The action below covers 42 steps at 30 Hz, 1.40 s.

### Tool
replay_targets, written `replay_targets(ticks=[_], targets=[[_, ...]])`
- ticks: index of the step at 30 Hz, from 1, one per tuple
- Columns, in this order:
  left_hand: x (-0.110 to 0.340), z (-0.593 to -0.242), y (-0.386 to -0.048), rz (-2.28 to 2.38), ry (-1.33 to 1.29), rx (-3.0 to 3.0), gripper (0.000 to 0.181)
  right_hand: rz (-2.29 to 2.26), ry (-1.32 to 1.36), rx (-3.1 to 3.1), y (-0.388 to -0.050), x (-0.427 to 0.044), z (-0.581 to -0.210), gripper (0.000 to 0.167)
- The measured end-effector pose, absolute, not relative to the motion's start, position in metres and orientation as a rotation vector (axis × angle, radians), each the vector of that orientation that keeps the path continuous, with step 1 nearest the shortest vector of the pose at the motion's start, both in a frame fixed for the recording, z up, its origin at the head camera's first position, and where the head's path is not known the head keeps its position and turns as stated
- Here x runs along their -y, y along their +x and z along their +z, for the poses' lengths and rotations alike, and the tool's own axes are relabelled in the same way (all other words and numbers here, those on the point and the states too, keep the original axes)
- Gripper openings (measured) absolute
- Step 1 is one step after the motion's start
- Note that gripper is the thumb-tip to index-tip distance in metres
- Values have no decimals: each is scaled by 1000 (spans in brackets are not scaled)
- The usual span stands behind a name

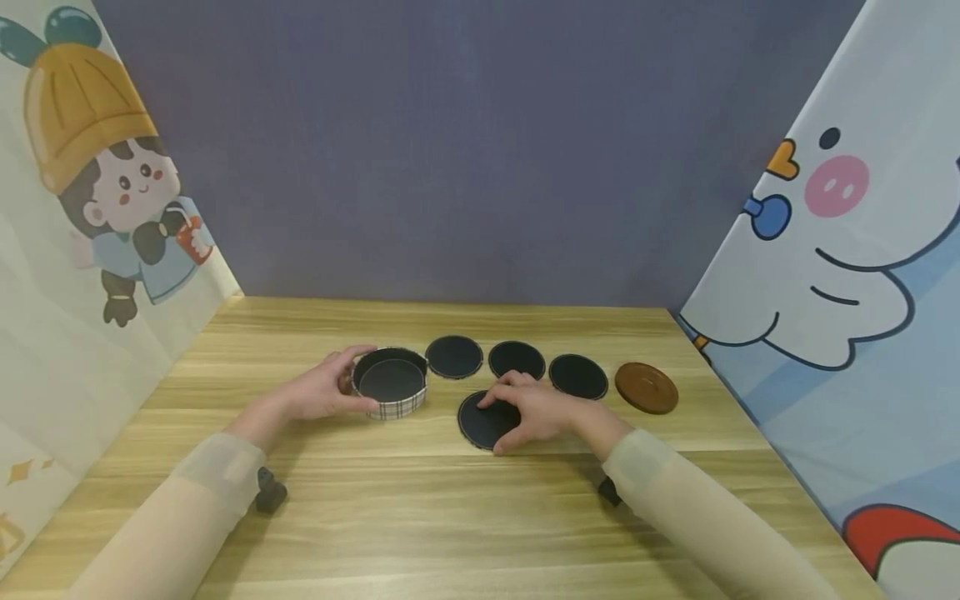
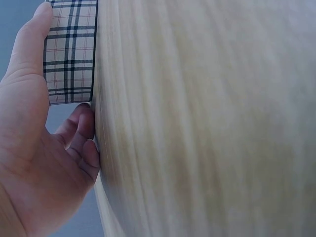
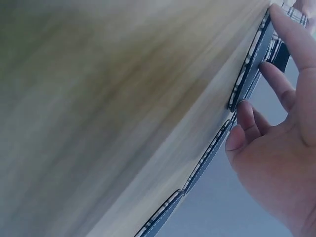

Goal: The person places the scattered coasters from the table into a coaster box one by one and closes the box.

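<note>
In the head view my left hand (image 1: 324, 390) grips a round, open-topped coaster holder (image 1: 399, 409) at its left side, thumb on the near wall. Its plaid wall (image 2: 70, 54) shows in the left wrist view, dark inside. My right hand (image 1: 542, 410) holds a round black coaster (image 1: 480, 421) lying just right of the holder. The thumb is at the coaster's near edge, and the other fingers reach over its top and far side. In the right wrist view this coaster's edge (image 3: 247, 66) has a pale pattern. My right hand partly hides it.
Behind lie more black coasters: one (image 1: 454, 357) beside the holder, another (image 1: 517, 358) in the middle, a third (image 1: 578, 377) farther right. A brown round disc (image 1: 647, 387) is at the right. The wooden table (image 1: 420, 517) meets a dark back panel (image 1: 450, 167) and printed side panels.
</note>
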<state>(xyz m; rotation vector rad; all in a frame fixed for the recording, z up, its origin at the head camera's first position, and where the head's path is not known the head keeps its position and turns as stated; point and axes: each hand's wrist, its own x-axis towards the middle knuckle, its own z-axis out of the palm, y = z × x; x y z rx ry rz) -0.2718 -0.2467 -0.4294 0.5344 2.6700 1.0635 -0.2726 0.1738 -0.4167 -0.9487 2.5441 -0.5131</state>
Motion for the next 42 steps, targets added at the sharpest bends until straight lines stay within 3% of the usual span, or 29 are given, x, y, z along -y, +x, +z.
replay_targets(ticks=[33,42], targets=[[248,-433,-279,1084,549,-2649,110,-452,-963,-2635,-251,-178,-421,80],[248,-433,-279,1085,538,-2648,110,-475,-1002,-2597,-253,-190,-419,110]])
